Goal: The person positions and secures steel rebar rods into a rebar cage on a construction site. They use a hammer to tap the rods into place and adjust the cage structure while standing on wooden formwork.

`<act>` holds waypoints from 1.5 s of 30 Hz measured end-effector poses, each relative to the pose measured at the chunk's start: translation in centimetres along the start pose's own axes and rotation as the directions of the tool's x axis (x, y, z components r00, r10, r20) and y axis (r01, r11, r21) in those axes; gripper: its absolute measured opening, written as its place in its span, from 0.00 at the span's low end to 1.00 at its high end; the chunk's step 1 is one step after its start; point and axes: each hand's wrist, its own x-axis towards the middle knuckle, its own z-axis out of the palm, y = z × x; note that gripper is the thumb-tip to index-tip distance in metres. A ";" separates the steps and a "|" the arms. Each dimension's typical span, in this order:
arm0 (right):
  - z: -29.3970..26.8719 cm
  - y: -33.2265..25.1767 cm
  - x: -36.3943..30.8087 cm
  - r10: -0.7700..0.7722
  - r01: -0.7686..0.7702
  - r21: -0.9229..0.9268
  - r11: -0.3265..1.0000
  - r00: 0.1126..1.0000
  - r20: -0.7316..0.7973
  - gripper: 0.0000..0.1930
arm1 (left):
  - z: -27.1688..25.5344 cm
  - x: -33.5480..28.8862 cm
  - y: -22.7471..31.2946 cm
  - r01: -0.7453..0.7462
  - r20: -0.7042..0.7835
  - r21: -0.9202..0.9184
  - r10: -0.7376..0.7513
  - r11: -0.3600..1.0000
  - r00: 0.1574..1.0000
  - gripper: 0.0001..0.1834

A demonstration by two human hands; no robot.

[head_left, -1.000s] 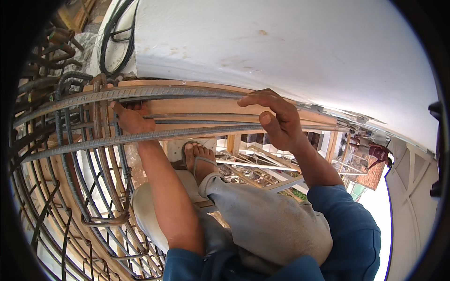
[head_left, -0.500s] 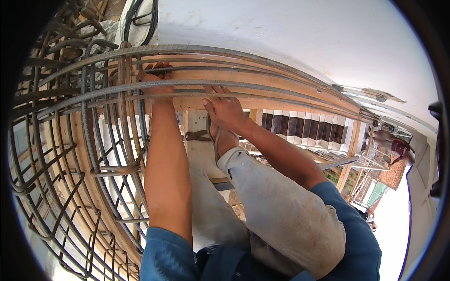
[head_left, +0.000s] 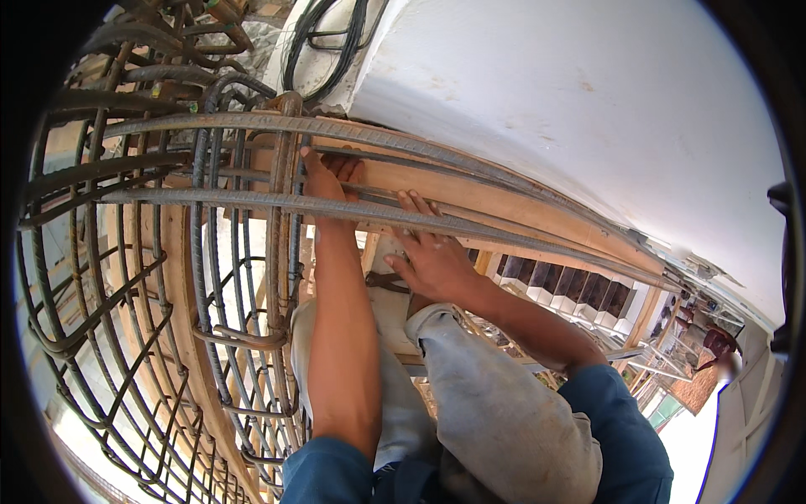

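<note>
Long ribbed steel rebars (head_left: 386, 217) run from a tied rebar cage across a wooden board. My left hand (head_left: 329, 178) reaches in behind the nearest bar, palm turned up. Its fingers curl at a thinner inner rebar, and its thumb lies against an upright stirrup (head_left: 274, 244); the bars hide part of the grip. To its right, my right hand (head_left: 438, 262) lies with fingers stretched up over the near rebar and thumb apart. Those fingertips reach the inner bars above the wooden board (head_left: 495, 202).
The rebar cage (head_left: 126, 336) fills the left side, with bent bar ends at its top. A coil of black wire (head_left: 323, 59) lies beside the white wall (head_left: 571, 92). Below my hands is my bent knee (head_left: 504, 395). Farther right are wooden posts and a person in dark red (head_left: 718, 344).
The view has shifted, so the cage sits farther into the picture. My left hand is now close against the stirrup, with its fingers more curled. My right hand stays over the bars.
</note>
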 end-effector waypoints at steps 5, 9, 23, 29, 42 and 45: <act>-13.3 0.6 -2.5 -0.270 -0.241 0.713 0.658 0.809 0.522 0.20 | -1.5 -2.6 2.2 0.251 -0.084 0.640 -0.259 0.726 0.962 0.31; -11.7 3.2 0.9 -0.058 0.047 0.721 0.691 0.998 -0.011 0.26 | -2.1 -4.0 3.8 0.020 0.023 0.871 -0.082 0.491 0.996 0.30; -1.2 7.2 8.9 0.018 -0.173 0.308 0.935 0.893 0.449 0.30 | -1.6 -4.6 -1.3 0.260 0.417 -0.388 -0.083 0.884 0.905 0.31; -1.4 5.7 10.2 0.179 -0.344 0.270 0.899 0.853 0.490 0.31 | -1.5 -4.4 -1.5 0.314 0.509 -0.453 -0.047 0.834 0.859 0.40; 1.2 7.3 11.9 0.090 -0.255 0.307 0.917 0.882 0.462 0.33 | -0.9 -4.7 -2.6 0.081 0.303 -0.619 0.143 0.781 0.942 0.38; 2.6 8.7 11.8 0.082 -0.275 0.346 0.897 0.873 0.480 0.31 | -0.8 -5.0 -2.4 0.119 0.329 -0.697 0.167 0.707 0.929 0.40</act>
